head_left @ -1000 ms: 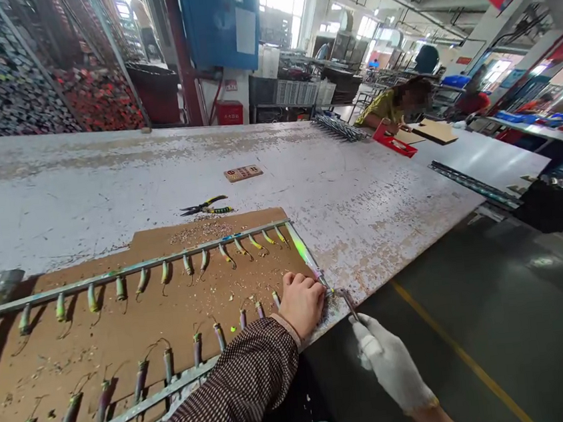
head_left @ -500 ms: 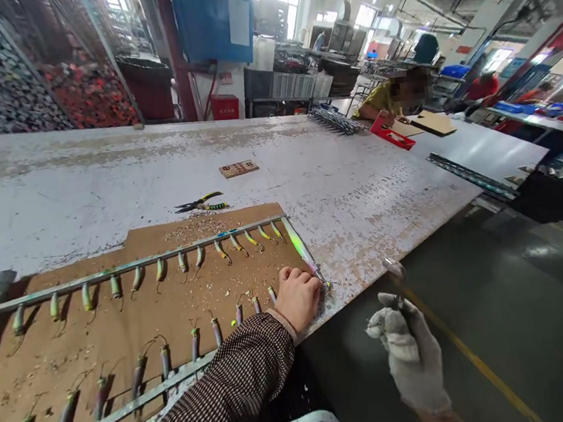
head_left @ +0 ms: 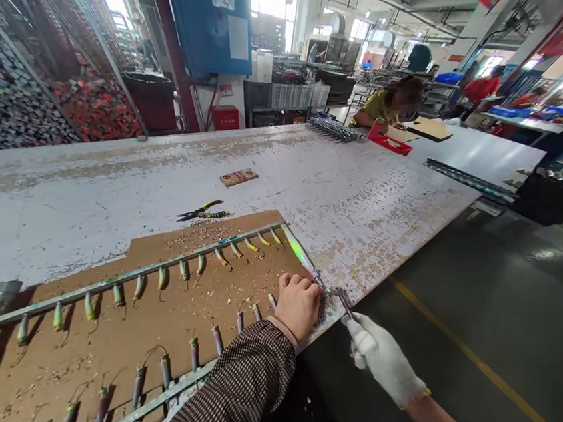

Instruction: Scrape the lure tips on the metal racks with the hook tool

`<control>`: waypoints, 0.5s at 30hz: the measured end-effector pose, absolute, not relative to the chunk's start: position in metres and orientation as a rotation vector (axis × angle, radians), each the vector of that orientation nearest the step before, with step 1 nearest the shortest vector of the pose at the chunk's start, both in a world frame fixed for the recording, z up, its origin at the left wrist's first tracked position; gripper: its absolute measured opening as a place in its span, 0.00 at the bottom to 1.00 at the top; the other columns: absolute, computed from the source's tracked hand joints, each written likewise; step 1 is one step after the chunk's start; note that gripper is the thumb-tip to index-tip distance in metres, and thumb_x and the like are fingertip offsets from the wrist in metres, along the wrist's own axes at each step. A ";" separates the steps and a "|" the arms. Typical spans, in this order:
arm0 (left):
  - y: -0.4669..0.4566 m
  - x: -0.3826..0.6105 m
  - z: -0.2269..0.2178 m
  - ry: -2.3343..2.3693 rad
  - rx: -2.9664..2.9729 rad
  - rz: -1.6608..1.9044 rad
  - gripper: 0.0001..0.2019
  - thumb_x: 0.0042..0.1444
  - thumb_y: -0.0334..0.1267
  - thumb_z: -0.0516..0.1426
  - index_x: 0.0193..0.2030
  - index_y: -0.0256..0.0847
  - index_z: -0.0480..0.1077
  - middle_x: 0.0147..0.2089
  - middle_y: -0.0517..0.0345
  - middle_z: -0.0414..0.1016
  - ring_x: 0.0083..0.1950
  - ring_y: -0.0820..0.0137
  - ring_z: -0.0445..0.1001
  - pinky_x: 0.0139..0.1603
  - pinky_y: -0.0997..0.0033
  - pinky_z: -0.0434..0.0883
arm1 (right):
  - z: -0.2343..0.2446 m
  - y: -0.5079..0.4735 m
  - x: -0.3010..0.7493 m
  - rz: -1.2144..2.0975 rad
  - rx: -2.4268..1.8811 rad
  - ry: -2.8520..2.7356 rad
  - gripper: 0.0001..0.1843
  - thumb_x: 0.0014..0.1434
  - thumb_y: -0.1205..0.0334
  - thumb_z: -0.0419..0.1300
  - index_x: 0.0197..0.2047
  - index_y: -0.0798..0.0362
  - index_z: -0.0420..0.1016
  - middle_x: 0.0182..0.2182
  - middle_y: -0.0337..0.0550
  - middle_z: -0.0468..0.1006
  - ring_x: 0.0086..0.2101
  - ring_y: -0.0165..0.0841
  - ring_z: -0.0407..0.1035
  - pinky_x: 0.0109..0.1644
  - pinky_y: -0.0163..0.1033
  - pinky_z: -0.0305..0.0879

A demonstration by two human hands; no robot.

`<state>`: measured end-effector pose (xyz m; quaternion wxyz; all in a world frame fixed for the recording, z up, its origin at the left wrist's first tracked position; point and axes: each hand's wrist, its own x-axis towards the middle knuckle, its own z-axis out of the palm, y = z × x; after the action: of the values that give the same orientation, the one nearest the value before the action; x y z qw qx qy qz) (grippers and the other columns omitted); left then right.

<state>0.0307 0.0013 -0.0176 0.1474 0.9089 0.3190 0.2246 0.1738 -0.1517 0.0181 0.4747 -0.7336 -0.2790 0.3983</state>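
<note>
Metal frame [head_left: 224, 241]: one, lying across the near left part of the tabletop [head_left: 366, 205], largely over a sheet of brown cardboard [head_left: 173, 333].
Far rail [head_left: 134, 273]: long and narrow; bears a row of short tapered pieces [head_left: 118, 294], grey-green to yellow, thin wires at their tips.
Near rail [head_left: 132, 420]: long and narrow, partly hidden by the checked sleeve [head_left: 244, 386]; bears purplish pieces [head_left: 138, 387], wires toward the far side.
Right end bar [head_left: 297, 249]: white, bright green and pink; runs from the far rail toward the near edge.
Left hand [head_left: 299, 305]: bare, over the near end of the right end bar, fingers curled down; whether its grip is closed on the bar cannot be told.
Right hand [head_left: 382, 355]: white glove, just off the near edge; grip closed around the handle of a metal tool.
Metal tool [head_left: 344, 302]: head at the frame's near right corner, just beside the left hand; contact too small to tell.
Pliers [head_left: 204, 211]: one pair, yellow and black handles, beyond the cardboard.
Wooden plaque [head_left: 238, 177]: one, marked in red, farther than the pliers.
Far right: a co-worker in yellow [head_left: 376, 105] leaning by a red tray [head_left: 395, 147].
</note>
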 end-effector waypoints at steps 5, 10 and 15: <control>0.001 0.032 -0.018 0.913 2.631 0.651 0.10 0.70 0.37 0.55 0.39 0.44 0.76 0.40 0.54 0.80 0.47 0.61 0.70 0.59 0.51 0.56 | 0.020 -0.155 0.174 0.761 -1.514 -0.516 0.30 0.55 0.33 0.65 0.49 0.49 0.75 0.26 0.35 0.77 0.26 0.32 0.71 0.31 0.38 0.70; 0.001 0.031 -0.019 0.919 2.635 0.662 0.07 0.68 0.35 0.57 0.39 0.44 0.76 0.38 0.55 0.79 0.46 0.61 0.70 0.60 0.51 0.56 | 0.014 -0.154 0.169 0.993 -1.679 -0.555 0.28 0.53 0.34 0.70 0.37 0.52 0.78 0.15 0.29 0.65 0.16 0.27 0.57 0.19 0.34 0.56; 0.000 0.031 -0.020 0.915 2.656 0.705 0.09 0.70 0.35 0.56 0.38 0.44 0.75 0.39 0.55 0.79 0.47 0.62 0.70 0.59 0.51 0.57 | 0.017 -0.159 0.173 0.781 -1.560 -0.514 0.31 0.54 0.30 0.66 0.48 0.47 0.77 0.27 0.35 0.78 0.27 0.32 0.72 0.33 0.37 0.71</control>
<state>0.0310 0.0004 -0.0196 0.1223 0.9102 0.3135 0.2416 0.1733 -0.1586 0.0171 0.6144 -0.6768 -0.2232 0.3387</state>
